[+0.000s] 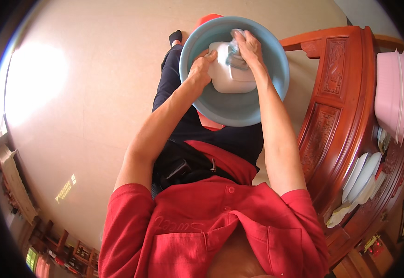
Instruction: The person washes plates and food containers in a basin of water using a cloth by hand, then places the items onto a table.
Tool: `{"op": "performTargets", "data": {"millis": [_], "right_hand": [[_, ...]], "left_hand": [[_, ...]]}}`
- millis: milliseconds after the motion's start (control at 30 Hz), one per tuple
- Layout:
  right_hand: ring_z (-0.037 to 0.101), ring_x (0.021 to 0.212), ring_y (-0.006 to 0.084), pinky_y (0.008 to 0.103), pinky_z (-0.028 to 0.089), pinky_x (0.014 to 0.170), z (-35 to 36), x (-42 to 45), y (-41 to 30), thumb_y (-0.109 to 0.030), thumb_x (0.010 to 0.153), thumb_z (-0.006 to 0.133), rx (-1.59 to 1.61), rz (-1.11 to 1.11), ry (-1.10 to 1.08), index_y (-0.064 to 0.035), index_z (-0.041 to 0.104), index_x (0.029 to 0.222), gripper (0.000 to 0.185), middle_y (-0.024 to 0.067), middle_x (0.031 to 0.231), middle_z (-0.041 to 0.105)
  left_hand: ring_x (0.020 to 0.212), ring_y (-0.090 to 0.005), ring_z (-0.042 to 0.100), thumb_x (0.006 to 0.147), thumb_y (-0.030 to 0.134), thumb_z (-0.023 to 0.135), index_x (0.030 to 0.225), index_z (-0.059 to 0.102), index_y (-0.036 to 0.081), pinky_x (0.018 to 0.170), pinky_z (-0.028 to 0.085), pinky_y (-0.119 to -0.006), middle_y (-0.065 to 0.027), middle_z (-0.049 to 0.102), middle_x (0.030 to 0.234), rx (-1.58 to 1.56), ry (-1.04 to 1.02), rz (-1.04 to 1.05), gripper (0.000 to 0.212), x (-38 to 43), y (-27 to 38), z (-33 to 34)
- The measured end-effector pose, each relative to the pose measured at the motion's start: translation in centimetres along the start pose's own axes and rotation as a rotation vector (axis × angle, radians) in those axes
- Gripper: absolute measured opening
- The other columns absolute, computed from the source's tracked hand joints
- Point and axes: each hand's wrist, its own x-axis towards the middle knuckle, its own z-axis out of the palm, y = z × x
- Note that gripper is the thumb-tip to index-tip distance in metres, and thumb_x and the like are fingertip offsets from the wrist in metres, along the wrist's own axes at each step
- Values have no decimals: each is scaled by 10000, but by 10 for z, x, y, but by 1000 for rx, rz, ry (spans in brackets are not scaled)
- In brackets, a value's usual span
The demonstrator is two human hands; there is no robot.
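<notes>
A round blue plastic basin (235, 113) stands in front of me on something red and mostly covered. Inside it a white squarish container (228, 81) is tilted, its smooth side facing me. My left hand (202, 66) grips its left edge, thumb on top. My right hand (249, 47) is closed on a crumpled, wet-looking greyish cloth (236, 57) and presses it on the container's upper right part. The cloth and right fingers are slightly blurred. What lies beneath the container is hidden.
Close on the right is a carved red wooden cabinet (322, 100). A pink plastic tub (391, 93) and several white dishes (363, 177) rest on it. Wooden furniture (57, 243) stands at the far lower left. Bright light falls on the pale floor (101, 69).
</notes>
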Motion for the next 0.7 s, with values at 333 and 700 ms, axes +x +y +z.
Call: {"op": "performTargets", "data": {"millis": [333,700], "right_hand": [[482,911,400,482,383,801,-12,-89,23,-290,864,514,11,-7,273,-33,499,1006,293,224,1013,504],[451,984,303,439,315,880,23,-148,-58,-133,779,616,-106,-441,410,-63,523,1007,257,119,997,498]], "left_hand": [[1041,-267,520,863,198,569,1247,449,35,912,409,-408,-120,535,1154,47,64,61,434,-19,10,13],[939,-254,561,869,191,560,1181,476,13,834,453,-391,-125,578,1045,97,-17,99,369,1,0,-5]]}}
